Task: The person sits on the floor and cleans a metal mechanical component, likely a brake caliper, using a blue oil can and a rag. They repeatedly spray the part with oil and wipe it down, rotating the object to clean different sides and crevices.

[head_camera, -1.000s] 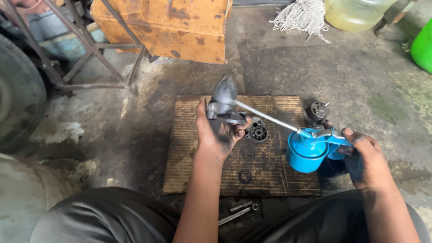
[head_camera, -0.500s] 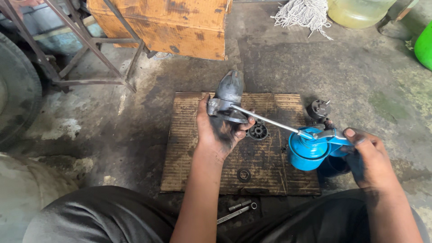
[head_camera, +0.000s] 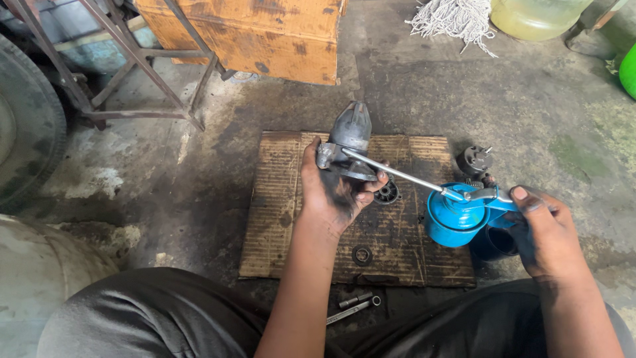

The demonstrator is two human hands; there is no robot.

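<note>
The left hand (head_camera: pixel 331 195) is closed around a grey metal housing (head_camera: pixel 349 142), holding it raised above the cardboard mat (head_camera: pixel 278 219). The right hand (head_camera: pixel 543 232) is clamped on the blue oil can (head_camera: pixel 457 215), thumb on the lever; the can's thin metal spout (head_camera: pixel 397 174) reaches the housing's flange. Risk: the oily left palm may let the housing slip onto the mat. Excess lever pressure would likely flood oil onto the small ring-shaped parts (head_camera: pixel 387 193) and the black component (head_camera: pixel 474 160) nearby. Loose bolts (head_camera: pixel 354 306) lie near the knees.
</note>
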